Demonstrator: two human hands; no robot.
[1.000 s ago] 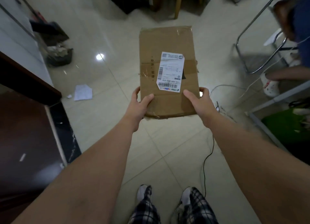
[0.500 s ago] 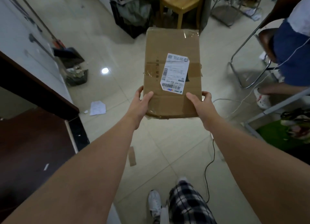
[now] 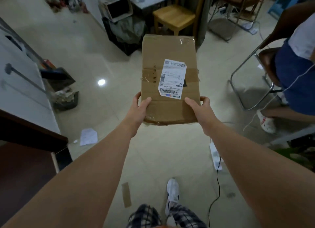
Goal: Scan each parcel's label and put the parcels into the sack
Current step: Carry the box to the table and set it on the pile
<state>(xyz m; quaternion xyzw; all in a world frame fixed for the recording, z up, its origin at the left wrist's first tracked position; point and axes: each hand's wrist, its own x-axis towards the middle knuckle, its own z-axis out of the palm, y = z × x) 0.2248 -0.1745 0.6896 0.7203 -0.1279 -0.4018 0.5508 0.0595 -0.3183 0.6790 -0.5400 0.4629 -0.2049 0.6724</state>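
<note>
Fingers [image 3: 146,101] of left hand [image 3: 136,111] and right hand [image 3: 202,113] grip the parcel [image 3: 168,57] at near corners, label [image 3: 172,79] up. Likely mid-carry; scanner, sack unseen, so find them next.

Brown cardboard parcel [image 3: 167,84]; white label [image 3: 172,79], black barcode, on parcel top. Beyond parcel: tan wooden chair [image 3: 173,17]. Below parcel: black-white checked trousers [image 3: 163,215], white shoe [image 3: 172,190], cream glossy floor tiles [image 3: 105,60].

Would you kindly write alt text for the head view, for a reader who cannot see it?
A person's left hand and right hand hold a taped cardboard parcel by its near edge, white barcode label facing up, above a tiled floor. A wooden chair stands beyond.
</note>
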